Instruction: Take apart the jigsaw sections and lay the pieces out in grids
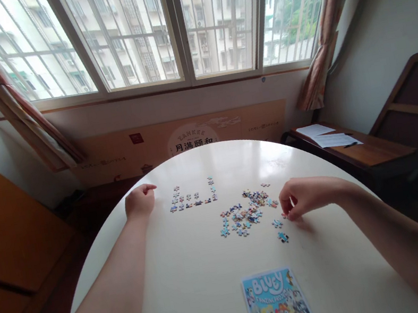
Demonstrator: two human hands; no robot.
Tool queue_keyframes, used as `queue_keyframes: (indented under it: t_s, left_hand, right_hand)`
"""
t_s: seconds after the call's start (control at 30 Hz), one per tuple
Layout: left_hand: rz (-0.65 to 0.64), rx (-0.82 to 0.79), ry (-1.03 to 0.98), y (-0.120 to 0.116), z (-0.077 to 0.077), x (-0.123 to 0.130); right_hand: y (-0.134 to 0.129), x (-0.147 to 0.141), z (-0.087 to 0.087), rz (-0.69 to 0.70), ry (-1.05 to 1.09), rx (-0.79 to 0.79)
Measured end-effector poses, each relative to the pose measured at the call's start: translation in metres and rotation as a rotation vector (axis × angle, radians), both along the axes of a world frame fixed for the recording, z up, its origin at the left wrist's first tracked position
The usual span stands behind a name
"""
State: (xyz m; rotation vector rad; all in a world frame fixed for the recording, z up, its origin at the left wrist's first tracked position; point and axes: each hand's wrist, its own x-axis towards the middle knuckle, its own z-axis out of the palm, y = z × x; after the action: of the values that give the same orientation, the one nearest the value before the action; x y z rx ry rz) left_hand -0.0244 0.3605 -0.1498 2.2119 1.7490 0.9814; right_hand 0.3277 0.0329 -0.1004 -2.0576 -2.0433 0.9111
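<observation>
My right hand (304,196) is lowered to the white table, thumb and fingers pinched on a small puzzle piece (285,216), mostly hidden by the fingertips. Left of it lies a loose pile of puzzle pieces (249,213), with a blue piece (283,237) and another light-blue piece (277,224) lying apart. My left hand (139,200) rests on the table's left side, fingers curled in and nothing visible in them. Just right of that hand, sorted pieces (197,202) lie in short rows, with a separate upright column (212,189) at the right end.
A "Bluey" picture card (277,303) lies near the front of the round table (191,284). Beyond the table's far edge stands a printed cardboard panel (111,155) under the barred window. Papers (335,140) and pens lie on a wooden surface (388,149) at the right.
</observation>
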Motion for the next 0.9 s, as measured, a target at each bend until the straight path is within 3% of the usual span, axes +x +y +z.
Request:
queue_keyframes:
  t_s: [0.2,0.37,0.63,0.9]
  left_hand:
    - [0.005,-0.007,0.008,0.001,0.0,0.0]
    - [-0.001,-0.008,0.015,0.0,0.0,0.0]
    - [-0.005,-0.014,-0.004,0.001,0.0,-0.001]
    - [-0.015,-0.002,-0.016,0.003,-0.003,-0.002]
  right_hand:
    - [0.013,-0.001,-0.011,-0.195,-0.139,0.288]
    - [0.02,-0.009,-0.021,-0.235,-0.226,0.251]
    - [0.021,-0.024,-0.021,-0.28,-0.329,0.266]
    - [0.027,-0.014,-0.032,-0.383,-0.144,0.195]
